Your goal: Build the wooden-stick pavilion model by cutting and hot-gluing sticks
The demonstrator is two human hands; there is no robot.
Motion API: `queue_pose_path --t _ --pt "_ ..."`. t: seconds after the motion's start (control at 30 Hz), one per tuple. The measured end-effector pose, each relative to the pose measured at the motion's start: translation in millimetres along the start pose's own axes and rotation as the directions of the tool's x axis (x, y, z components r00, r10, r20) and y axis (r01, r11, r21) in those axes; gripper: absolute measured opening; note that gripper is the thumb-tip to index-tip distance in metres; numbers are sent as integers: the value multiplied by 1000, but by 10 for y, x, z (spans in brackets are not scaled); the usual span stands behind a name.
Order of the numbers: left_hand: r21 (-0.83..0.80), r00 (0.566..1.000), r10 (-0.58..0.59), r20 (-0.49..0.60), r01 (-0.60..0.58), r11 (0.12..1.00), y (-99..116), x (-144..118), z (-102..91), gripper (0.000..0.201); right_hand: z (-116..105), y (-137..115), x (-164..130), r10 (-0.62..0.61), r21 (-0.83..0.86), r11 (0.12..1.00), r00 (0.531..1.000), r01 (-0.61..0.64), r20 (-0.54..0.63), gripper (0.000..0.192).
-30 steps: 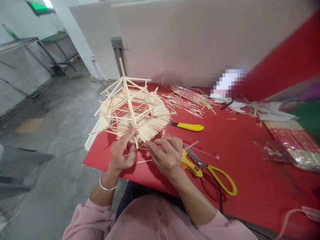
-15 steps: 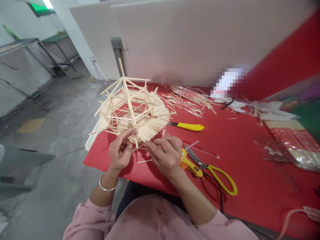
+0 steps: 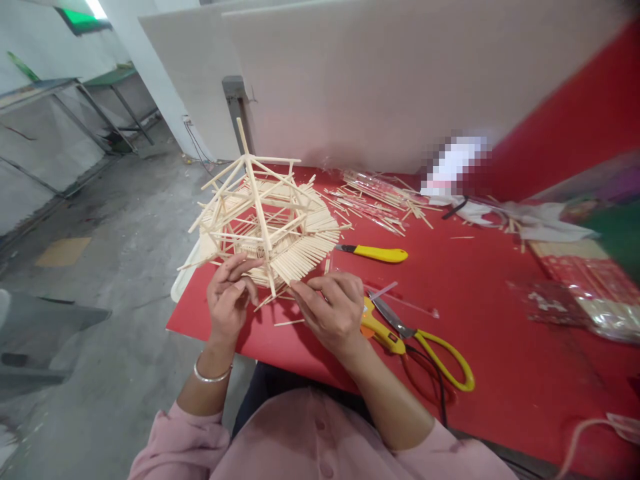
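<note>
A pavilion-like model (image 3: 257, 200) built of thin wooden sticks stands on the red tabletop, with a bare pole frame above and a fan of close-set sticks on its right side. My left hand (image 3: 231, 297) is just beside its front corner post, fingers apart and curved, with nothing seen between them. At the lower edge of the stick fan, my right hand (image 3: 330, 307) pinches the end of a wooden stick (image 3: 290, 275); the fingers hide most of that grip. Another loose stick (image 3: 287, 324) lies below, partly behind my right hand.
Right of my hand lie a yellow glue gun (image 3: 387, 333), yellow-handled scissors (image 3: 445, 357) and a yellow-handled knife (image 3: 377, 253). Loose sticks and plastic bags (image 3: 375, 200) cover the back. Packed sticks (image 3: 587, 280) lie far right. A board (image 3: 350, 80) rises behind the red table (image 3: 500, 387).
My left hand has drawn back left from the corner post, and its fingers have spread. My right hand stays in place at the stick fan.
</note>
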State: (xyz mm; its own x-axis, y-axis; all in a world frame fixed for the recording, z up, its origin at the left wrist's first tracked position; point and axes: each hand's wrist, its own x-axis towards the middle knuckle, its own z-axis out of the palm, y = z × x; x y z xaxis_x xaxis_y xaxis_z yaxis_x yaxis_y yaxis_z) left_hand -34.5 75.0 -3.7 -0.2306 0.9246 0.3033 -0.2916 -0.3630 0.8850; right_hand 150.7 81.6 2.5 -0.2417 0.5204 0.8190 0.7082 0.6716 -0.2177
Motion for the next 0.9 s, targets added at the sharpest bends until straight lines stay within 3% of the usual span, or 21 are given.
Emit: queue_pose_path --t 0.13,0.27,0.33,0.43,0.53,0.67,0.77,0.83,0.9 --pt "150 992 -5 -126 24 988 -1 -14 23 32 -21 -2 -4 -4 -9 1000 1000 4 2 19" --pt "386 946 139 -293 -16 922 -5 -27 8 29 -93 -16 -18 11 7 1000 1000 -11 -16 23" --pt "452 927 189 -325 -23 892 -3 -67 -25 21 -170 -9 -55 30 -2 1000 999 -30 -20 25" --pt "461 929 156 -337 18 887 -23 -212 -99 15 -347 53 -163 90 -68 994 996 -91 -19 23" --pt "458 940 54 -338 113 882 -87 -426 -160 25 -558 169 -310 203 -139 968 978 -207 -43 14" --pt "631 983 -15 -181 128 765 -186 -636 -109 38 -773 299 -497 324 -199 926 946 -321 -21 9" --pt "783 999 6 44 -39 621 -246 -670 15 27 -838 329 -620 373 -236 904 928 -357 24 12" --pt "824 980 -12 196 -158 545 -287 -667 81 17 -851 333 -699 385 -254 901 918 -352 94 14" --pt "849 960 -54 275 -217 482 -330 -672 107 13 -858 343 -775 382 -256 908 908 -333 173 16"
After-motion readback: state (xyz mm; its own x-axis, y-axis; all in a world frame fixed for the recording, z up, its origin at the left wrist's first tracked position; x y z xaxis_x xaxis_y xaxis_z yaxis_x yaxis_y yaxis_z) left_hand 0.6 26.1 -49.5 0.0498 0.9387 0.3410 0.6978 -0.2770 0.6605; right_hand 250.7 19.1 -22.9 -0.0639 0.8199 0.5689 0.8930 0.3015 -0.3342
